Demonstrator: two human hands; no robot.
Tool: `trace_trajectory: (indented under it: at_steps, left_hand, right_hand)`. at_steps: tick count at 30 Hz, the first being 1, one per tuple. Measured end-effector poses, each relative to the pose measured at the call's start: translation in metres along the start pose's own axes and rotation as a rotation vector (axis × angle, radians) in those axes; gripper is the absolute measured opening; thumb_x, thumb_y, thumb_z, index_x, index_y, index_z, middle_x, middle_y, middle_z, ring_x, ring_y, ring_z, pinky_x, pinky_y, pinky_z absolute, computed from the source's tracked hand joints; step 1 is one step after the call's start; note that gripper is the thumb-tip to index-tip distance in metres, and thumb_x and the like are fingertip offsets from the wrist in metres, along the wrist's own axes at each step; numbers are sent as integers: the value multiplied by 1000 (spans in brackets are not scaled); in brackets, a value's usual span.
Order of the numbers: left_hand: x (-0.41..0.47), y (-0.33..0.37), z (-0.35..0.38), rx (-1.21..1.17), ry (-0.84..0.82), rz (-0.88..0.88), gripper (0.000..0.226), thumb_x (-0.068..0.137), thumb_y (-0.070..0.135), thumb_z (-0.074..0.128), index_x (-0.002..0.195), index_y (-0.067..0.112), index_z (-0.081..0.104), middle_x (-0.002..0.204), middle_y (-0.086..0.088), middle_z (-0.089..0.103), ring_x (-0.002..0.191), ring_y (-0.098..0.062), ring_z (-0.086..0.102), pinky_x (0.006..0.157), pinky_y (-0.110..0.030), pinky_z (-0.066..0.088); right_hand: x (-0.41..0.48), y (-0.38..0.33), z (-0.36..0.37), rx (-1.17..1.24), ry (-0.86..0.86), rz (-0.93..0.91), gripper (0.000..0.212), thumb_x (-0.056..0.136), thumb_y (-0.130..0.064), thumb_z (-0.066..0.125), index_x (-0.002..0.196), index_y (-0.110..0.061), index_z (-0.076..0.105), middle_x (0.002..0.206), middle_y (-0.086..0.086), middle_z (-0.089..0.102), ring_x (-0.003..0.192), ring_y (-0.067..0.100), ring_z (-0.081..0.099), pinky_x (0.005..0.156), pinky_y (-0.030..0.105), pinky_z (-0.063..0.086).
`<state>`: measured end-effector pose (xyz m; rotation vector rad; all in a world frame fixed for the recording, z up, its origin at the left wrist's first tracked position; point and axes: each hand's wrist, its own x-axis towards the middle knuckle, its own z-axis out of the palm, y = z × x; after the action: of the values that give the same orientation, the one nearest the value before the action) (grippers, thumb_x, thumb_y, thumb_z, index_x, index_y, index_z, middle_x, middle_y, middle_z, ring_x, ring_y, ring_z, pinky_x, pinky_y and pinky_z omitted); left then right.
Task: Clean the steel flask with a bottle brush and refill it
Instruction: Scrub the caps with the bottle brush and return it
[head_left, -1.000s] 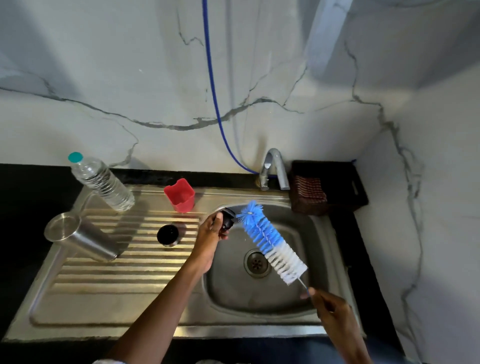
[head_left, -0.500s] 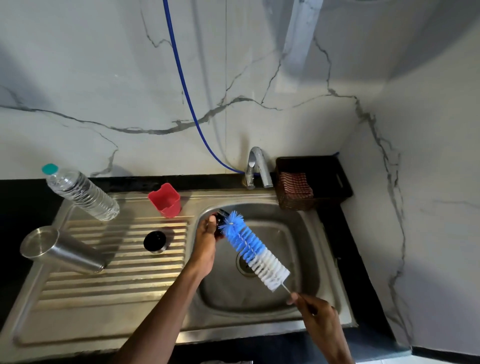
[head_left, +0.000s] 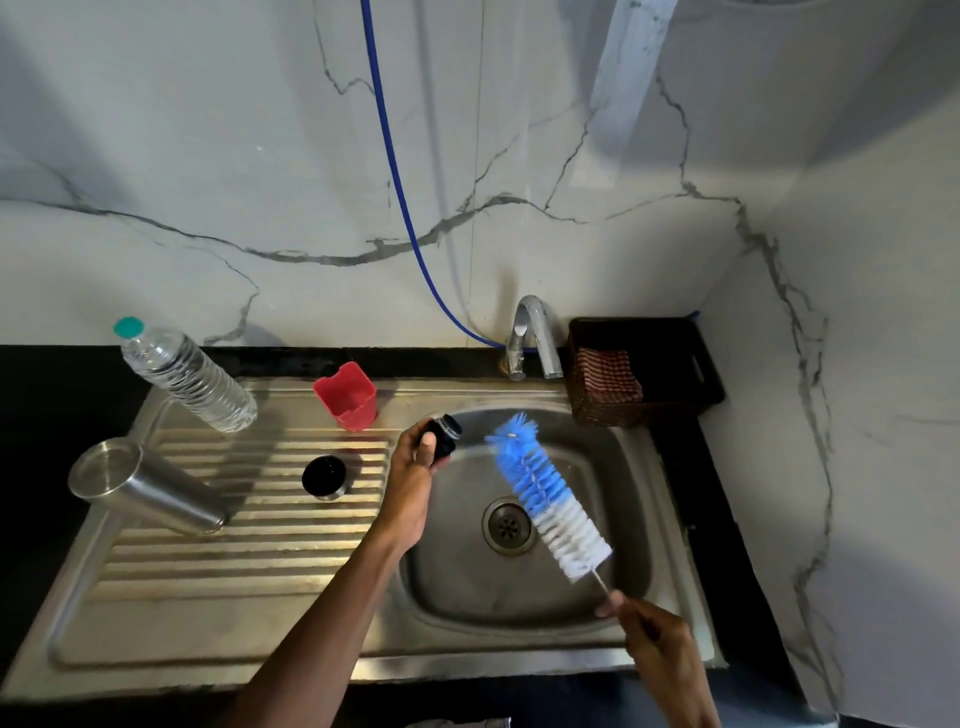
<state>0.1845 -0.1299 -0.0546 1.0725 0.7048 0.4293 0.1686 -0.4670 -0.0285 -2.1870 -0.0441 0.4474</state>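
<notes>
My left hand (head_left: 415, 467) grips a small black flask stopper (head_left: 445, 435) over the left rim of the sink basin (head_left: 519, 597). My right hand (head_left: 652, 631) holds the thin wire handle of the bottle brush (head_left: 545, 499), whose blue tip points up-left, a short gap from the stopper. The steel flask (head_left: 140, 486) stands upside down at the left of the ribbed drainboard (head_left: 234, 551). A steel cap with a black inside (head_left: 324, 477) sits open-side up on the drainboard between flask and hand.
A clear water bottle with a teal cap (head_left: 182, 376) and a red cup (head_left: 347, 397) stand at the back of the drainboard. The tap (head_left: 530, 338) rises behind the basin, with a dark basket holding a checked cloth (head_left: 639, 374) to its right. A blue hose (head_left: 400, 192) hangs down the wall.
The brush tip touched the stopper half a second ago and has since drawn back to the right, leaving a gap. My left hand keeps its grip on the stopper.
</notes>
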Motion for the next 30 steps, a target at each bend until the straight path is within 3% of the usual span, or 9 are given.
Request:
trace_trajectory:
  at_steps: [2,5,7,12,15,19,22,27,30]
  left_hand:
    - [-1,-7,-2,22,-58,-13,21,107,9,47,124,15,60,125,-4,67,119,-18,63,88,-25,57]
    - [-4,-16,-2,151,-179,22,33,106,16,54,138,11,57,137,-6,66,132,-23,58,109,-37,47]
    - [-8,-17,0,225,-221,57,33,106,12,53,139,15,58,138,-1,66,134,-20,57,115,-38,42]
    - [3,-13,-6,142,-76,36,29,109,12,48,133,19,61,133,-2,68,134,-26,57,119,-53,37]
    - [3,-10,-6,162,-83,14,27,107,10,50,129,21,62,126,5,70,129,-21,60,117,-48,41]
    - [-6,-12,3,235,-164,34,31,103,4,56,131,15,63,129,-2,70,123,-14,62,108,-31,45]
    - [-5,-10,2,189,-131,34,32,103,4,57,132,14,63,129,-2,70,122,-13,63,109,-31,45]
    - [-4,-3,-7,110,-19,-28,29,99,6,65,125,17,65,109,3,75,104,-6,68,96,-23,47]
    - [-6,-6,-8,153,-64,-30,32,97,4,66,126,18,66,115,-2,76,111,-14,67,98,-23,49]
  right_hand:
    - [6,-12,3,-51,-19,23,30,91,-62,62,78,-41,79,48,-18,55,50,1,51,58,22,42]
    - [17,-31,15,-115,-69,-9,24,98,-40,64,79,-35,78,45,-20,52,47,1,50,50,16,37]
    - [20,-34,18,-119,-67,-20,23,97,-46,63,80,-38,77,46,-15,52,46,3,47,48,18,37]
    - [7,-14,6,-170,-22,20,14,89,-58,63,80,-55,73,60,-14,64,59,2,61,64,25,50]
    - [7,-23,6,-209,-29,30,17,91,-59,62,77,-55,72,64,-15,66,65,1,63,68,27,52]
    - [18,-48,18,-199,-11,27,18,92,-64,57,79,-59,68,63,-19,66,66,5,62,68,34,52]
    - [12,-46,18,-196,-11,41,20,90,-67,57,80,-57,70,57,-20,62,60,5,61,65,34,53]
    - [-4,-23,1,-175,67,65,63,58,-105,29,86,-66,69,73,-15,72,71,5,67,71,30,53]
    - [-6,-44,-2,-213,56,85,32,80,-81,52,93,-59,71,71,-10,70,72,11,66,72,34,55]
